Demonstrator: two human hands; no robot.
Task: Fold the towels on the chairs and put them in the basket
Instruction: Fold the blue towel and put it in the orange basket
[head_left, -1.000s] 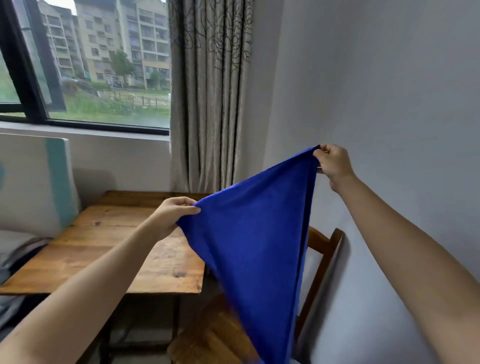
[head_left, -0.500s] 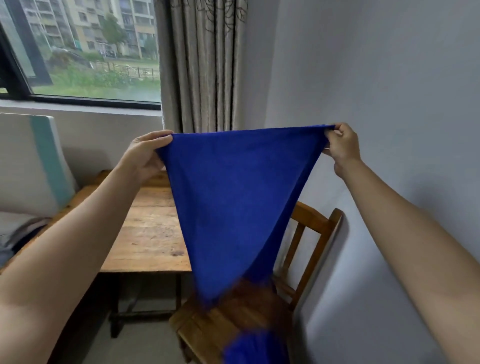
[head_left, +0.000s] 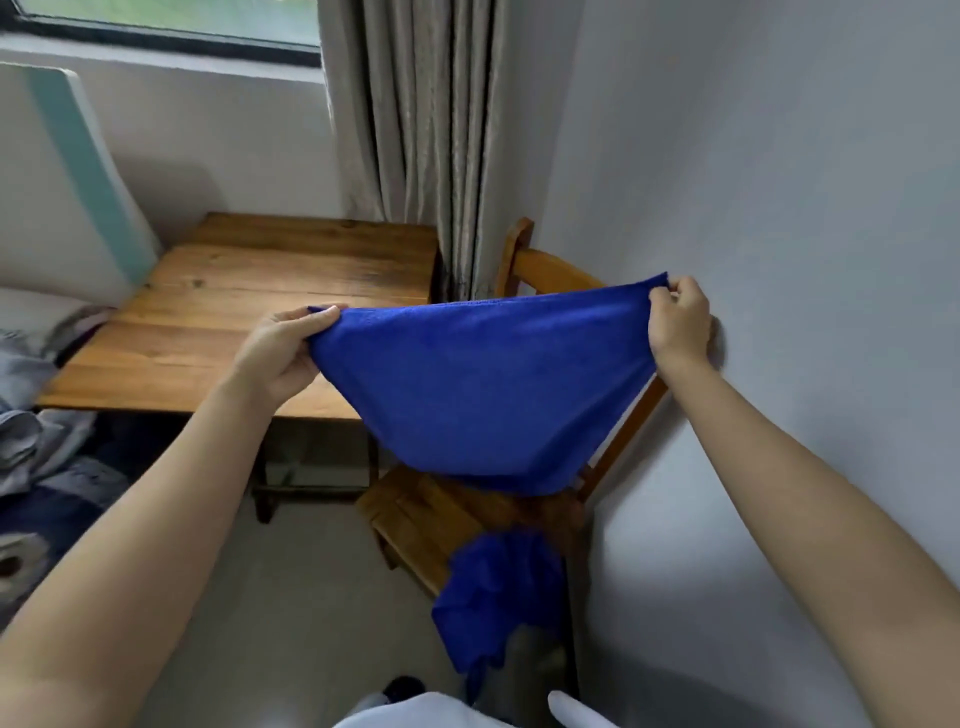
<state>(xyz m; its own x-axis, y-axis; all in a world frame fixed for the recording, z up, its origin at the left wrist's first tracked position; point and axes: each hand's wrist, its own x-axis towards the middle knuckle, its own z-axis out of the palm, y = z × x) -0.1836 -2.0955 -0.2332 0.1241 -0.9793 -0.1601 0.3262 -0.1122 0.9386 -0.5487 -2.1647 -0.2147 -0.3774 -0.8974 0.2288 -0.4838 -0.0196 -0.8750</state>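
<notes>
My left hand pinches 1 corner of the blue towel, thumb on top and fingers curled underneath. My right hand pinches the opposite corner, fingers bunched tight on the cloth, close to the grey wall. The top edge runs stretched between my 2 hands and the rest sags in a wide curve in front of the wooden chair, its lowest point just above the seat. Another blue towel lies crumpled at the seat's front edge and spills down over it — blurred, so I can't read its folds. The wooden table sits left of the chair, with the curtain behind both.
</notes>
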